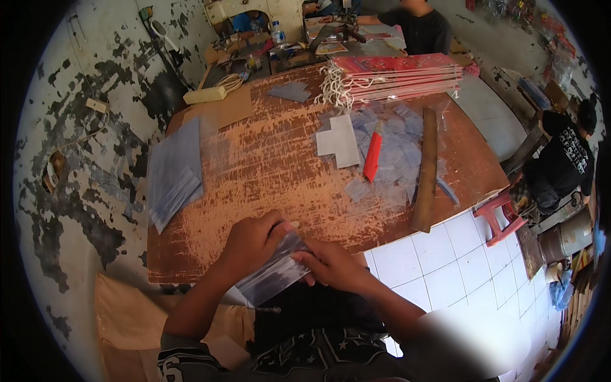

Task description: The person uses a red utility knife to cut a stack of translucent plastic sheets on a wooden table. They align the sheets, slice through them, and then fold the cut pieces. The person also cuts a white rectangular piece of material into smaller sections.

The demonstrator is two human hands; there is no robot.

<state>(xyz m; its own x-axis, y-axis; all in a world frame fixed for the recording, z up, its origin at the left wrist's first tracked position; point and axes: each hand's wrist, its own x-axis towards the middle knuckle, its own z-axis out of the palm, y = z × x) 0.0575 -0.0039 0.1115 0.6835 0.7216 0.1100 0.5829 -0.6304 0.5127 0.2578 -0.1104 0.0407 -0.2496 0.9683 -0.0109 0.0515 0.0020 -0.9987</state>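
Observation:
Just over the table's near edge, my left hand and my right hand both grip clear plastic sheets, thumbs on top and fingers closed. The sheets hang tilted down toward my lap. Whether they are one bundle of several layers is hard to tell. On the left of the table lies a stack of larger clear plastic sheets. A red cutter knife rests on a pile of small clear plastic pieces at the right. Beside it is a white cross-shaped paper piece.
A long wooden strip lies along the worn brown table's right side. Red bags with white cords are stacked at the back, near cardboard and a sewing machine. A red stool stands right; other people sit beyond.

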